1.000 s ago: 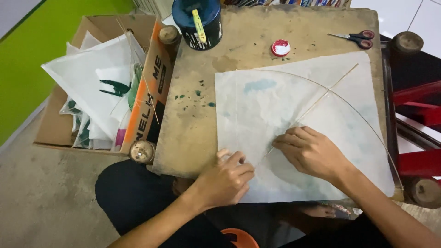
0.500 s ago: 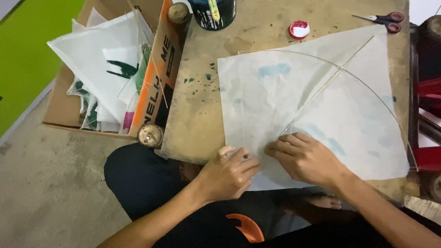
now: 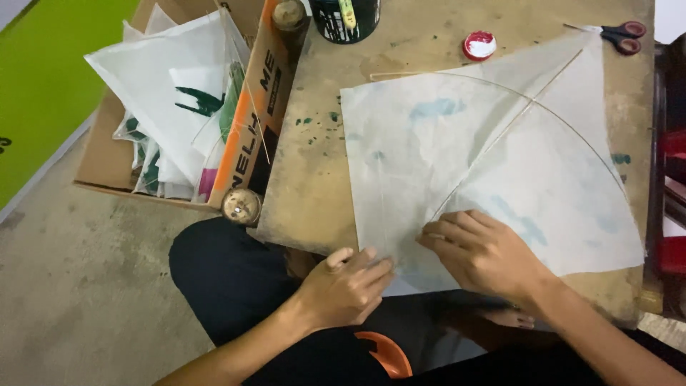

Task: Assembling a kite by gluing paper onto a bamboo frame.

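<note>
A white paper kite sheet (image 3: 493,157) lies flat on a worn wooden table (image 3: 314,186), with thin bamboo sticks (image 3: 532,107) crossing it as a spine and a curved bow. My left hand (image 3: 346,286) rests palm down on the sheet's near left corner at the table's edge, fingers together. My right hand (image 3: 486,250) presses on the sheet where the spine's lower end lies, fingertips pinching at the stick. Neither hand lifts anything off the table.
A cardboard box (image 3: 243,143) full of finished paper kites (image 3: 164,93) stands left of the table. At the table's far edge are a dark pot (image 3: 346,18), a small red-rimmed lid (image 3: 479,44) and red-handled scissors (image 3: 622,36). A red frame (image 3: 672,200) is at the right.
The view has shifted closer and lower. My left hand has slid slightly right along the sheet's near edge; my right hand stays on the spine's lower end.
</note>
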